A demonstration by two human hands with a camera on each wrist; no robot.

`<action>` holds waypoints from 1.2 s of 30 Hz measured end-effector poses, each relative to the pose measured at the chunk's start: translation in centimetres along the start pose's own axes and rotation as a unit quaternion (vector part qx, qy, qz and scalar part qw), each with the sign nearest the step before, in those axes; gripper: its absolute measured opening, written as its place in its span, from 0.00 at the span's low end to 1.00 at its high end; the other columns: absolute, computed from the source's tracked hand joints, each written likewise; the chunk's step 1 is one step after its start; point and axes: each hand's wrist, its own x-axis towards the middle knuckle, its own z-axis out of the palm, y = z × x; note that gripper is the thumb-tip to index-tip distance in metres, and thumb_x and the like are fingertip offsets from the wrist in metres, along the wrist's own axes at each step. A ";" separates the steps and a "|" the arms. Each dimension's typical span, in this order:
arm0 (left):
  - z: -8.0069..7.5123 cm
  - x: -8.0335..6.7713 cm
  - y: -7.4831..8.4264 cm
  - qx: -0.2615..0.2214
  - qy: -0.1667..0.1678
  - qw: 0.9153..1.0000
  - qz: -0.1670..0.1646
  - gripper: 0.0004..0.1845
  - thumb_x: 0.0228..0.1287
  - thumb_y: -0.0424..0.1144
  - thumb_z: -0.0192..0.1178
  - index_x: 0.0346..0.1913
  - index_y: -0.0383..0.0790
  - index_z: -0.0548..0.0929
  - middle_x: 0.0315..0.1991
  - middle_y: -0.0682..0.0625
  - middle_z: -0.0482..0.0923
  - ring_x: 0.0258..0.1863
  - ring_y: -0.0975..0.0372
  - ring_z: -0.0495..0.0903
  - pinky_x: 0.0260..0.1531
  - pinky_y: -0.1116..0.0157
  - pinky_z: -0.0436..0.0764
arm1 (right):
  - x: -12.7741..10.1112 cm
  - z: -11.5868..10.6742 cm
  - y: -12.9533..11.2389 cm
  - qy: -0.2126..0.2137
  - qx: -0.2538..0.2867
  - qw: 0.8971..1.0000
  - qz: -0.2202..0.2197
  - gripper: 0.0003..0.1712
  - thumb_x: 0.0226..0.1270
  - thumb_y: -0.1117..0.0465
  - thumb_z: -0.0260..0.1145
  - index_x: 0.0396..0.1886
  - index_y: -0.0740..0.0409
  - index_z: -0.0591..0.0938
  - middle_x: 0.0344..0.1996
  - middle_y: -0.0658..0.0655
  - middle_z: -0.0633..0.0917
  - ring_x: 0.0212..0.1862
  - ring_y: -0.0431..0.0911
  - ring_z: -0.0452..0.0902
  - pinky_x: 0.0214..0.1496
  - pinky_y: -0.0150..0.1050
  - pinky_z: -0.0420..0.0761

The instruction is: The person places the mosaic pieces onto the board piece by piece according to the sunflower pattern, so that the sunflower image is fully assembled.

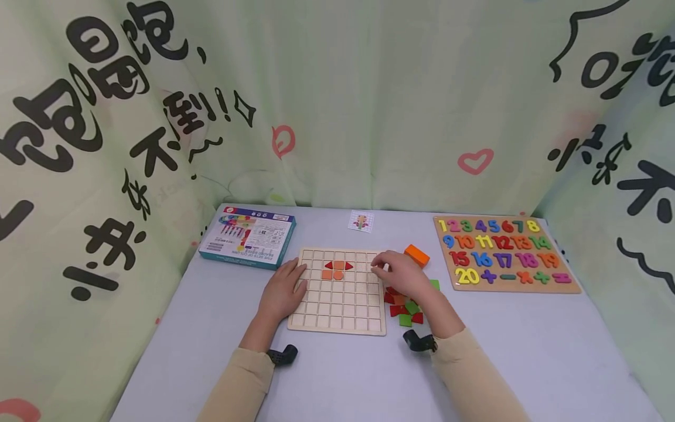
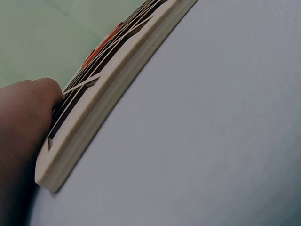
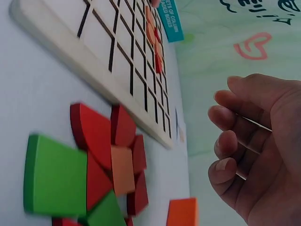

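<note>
Your left hand lies flat with fingers straight on the left edge of the grid board, steadying it. Your right hand hovers at the board's right edge, fingers loosely curled; the right wrist view shows nothing held in them. On the board only a small cluster is laid: red triangles and orange squares in the upper rows, near the middle. All other cells look bare, so most of the pattern seems left to fill. Just right of the board lies the loose pile of red and green pieces, with an orange block beyond it on the worktop.
</note>
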 end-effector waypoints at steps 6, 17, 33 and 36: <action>-0.2 0.0 0.0 0.002 -0.013 1.000 -0.004 0.29 0.73 0.54 0.49 0.73 0.50 0.69 0.77 0.50 0.60 0.77 0.55 0.58 0.74 0.54 0.64 | -3.0 -2.3 3.3 0.010 -0.013 1.000 0.001 0.15 0.68 0.52 0.66 0.52 0.51 0.83 0.41 0.51 0.84 0.38 0.45 0.74 0.37 0.33 0.80; -0.4 0.0 -0.1 0.001 -0.025 1.000 -0.008 0.29 0.74 0.55 0.48 0.73 0.49 0.68 0.77 0.50 0.58 0.77 0.54 0.57 0.75 0.54 0.62 | -8.2 -4.7 9.7 -0.001 0.000 0.999 0.045 0.19 0.67 0.50 0.68 0.53 0.54 0.81 0.40 0.52 0.83 0.38 0.45 0.74 0.34 0.33 0.79; 0.0 0.1 -0.1 0.003 -0.021 1.000 -0.010 0.29 0.74 0.54 0.48 0.73 0.50 0.67 0.77 0.51 0.58 0.77 0.55 0.57 0.75 0.54 0.63 | -10.1 -3.3 12.1 -0.049 -0.019 0.994 0.093 0.25 0.54 0.45 0.76 0.45 0.54 0.79 0.38 0.52 0.79 0.42 0.46 0.73 0.45 0.43 0.81; 0.0 0.1 -0.1 0.002 -0.023 1.000 -0.009 0.29 0.73 0.55 0.48 0.73 0.51 0.67 0.77 0.51 0.58 0.77 0.55 0.57 0.75 0.54 0.63 | -10.2 -3.1 12.0 -0.047 -0.025 0.993 0.102 0.23 0.55 0.47 0.76 0.44 0.54 0.79 0.37 0.52 0.78 0.41 0.46 0.72 0.43 0.42 0.80</action>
